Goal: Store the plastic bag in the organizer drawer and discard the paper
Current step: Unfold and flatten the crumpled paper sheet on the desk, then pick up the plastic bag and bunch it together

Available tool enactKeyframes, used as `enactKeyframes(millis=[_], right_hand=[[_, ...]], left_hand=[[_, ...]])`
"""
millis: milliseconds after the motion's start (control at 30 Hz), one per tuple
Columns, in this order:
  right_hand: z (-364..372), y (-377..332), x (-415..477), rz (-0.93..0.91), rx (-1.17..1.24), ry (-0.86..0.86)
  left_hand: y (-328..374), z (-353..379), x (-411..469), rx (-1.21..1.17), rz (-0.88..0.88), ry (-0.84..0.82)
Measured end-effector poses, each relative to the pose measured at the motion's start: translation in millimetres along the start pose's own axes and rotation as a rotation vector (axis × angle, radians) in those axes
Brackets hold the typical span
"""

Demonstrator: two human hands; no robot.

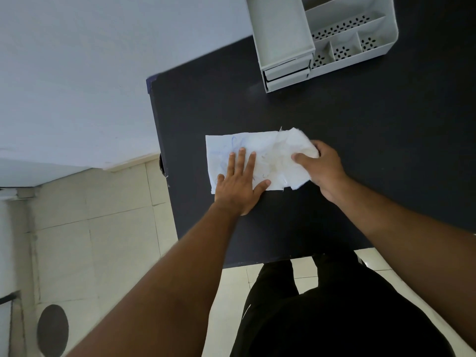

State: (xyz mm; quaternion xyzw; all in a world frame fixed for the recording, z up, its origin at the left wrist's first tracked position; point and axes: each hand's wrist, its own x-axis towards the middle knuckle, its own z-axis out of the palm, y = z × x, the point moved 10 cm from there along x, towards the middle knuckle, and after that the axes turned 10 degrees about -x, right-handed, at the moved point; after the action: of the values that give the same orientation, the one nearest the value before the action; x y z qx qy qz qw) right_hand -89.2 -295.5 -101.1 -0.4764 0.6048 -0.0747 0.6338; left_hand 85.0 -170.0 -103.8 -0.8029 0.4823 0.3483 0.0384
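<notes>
A dark table [334, 176] fills the view. Well beyond the hands, a grey organizer [322, 37] stands with its top drawer [280, 34] pulled open. Under both hands lies a white sheet of paper [221, 153] with thin crumpled plastic, seemingly the plastic bag [291, 145], over its right end. The left hand [239, 186] lies flat and open, pinning the paper. The right hand [319, 166] is closed around the bag's bunched end. To part them cleanly, keep the paper pressed down and draw the bag away slowly.
</notes>
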Motion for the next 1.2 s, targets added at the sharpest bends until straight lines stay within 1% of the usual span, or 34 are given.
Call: enactKeyframes(millis=[100,167,200,267,367,467,533,600,667,700,733,800,867,933,1000,1067,1133,1200], right_hand=[[7.9,5.4,0.1,0.043,0.032,-0.119],[13.7,10.4,-0.1,0.066,-0.039,-0.19],[14.1,11.4,0.5,0.062,-0.081,-0.193],[9.5,8.9,2.0,0.022,-0.128,-0.141],[0.2,0.5,2.0,-0.047,-0.13,0.021],[-8.9,6.3,-3.6,-0.015,-0.052,0.159],[-10.5,14.5,-5.8,0.028,0.026,0.153],[-4.8,19.0,-6.5,0.061,0.08,0.063],[4.2,19.4,-7.1,0.075,0.073,-0.037],[7.0,18.9,-6.9,0.07,0.051,-0.059],[6.1,18.2,-6.1,0.058,0.021,-0.045],[-4.7,16.1,-3.7,0.036,-0.027,0.062],[-16.5,14.7,-3.0,0.035,-0.01,0.155],[-18.8,14.8,-1.4,0.029,0.029,0.151],[-15.0,15.8,-0.1,0.027,0.05,0.083],[-10.4,15.5,-1.1,0.038,0.022,0.028],[-14.4,14.2,-1.8,0.018,-0.046,0.061],[-26.5,11.4,-3.7,-0.007,-0.059,0.168]], left_hand=[[-0.5,0.2,2.0,0.032,-0.015,-0.005],[0.3,0.4,2.0,0.045,-0.033,-0.009],[0.3,0.6,1.9,0.044,-0.043,-0.007],[1.4,2.0,2.6,0.028,-0.059,-0.004],[4.1,3.8,4.5,-0.015,-0.082,-0.001],[5.5,4.1,4.7,-0.046,-0.091,-0.002],[3.7,3.6,4.3,-0.05,-0.088,-0.002],[2.3,2.9,4.2,-0.055,-0.081,-0.001],[2.5,2.7,3.5,-0.076,-0.083,-0.002],[2.8,3.0,3.5,-0.084,-0.086,-0.001],[2.9,2.9,3.3,-0.086,-0.086,-0.001],[1.4,2.7,3.7,-0.087,-0.086,-0.003],[-1.5,2.1,3.5,-0.088,-0.091,-0.005],[-1.9,2.3,3.1,-0.082,-0.093,-0.006],[-0.1,3.8,3.9,-0.083,-0.094,-0.006],[0.6,3.1,3.3,-0.075,-0.104,-0.006],[0.8,2.8,2.8,-0.076,-0.117,-0.008],[1.0,2.4,3.6,-0.082,-0.126,-0.003]])
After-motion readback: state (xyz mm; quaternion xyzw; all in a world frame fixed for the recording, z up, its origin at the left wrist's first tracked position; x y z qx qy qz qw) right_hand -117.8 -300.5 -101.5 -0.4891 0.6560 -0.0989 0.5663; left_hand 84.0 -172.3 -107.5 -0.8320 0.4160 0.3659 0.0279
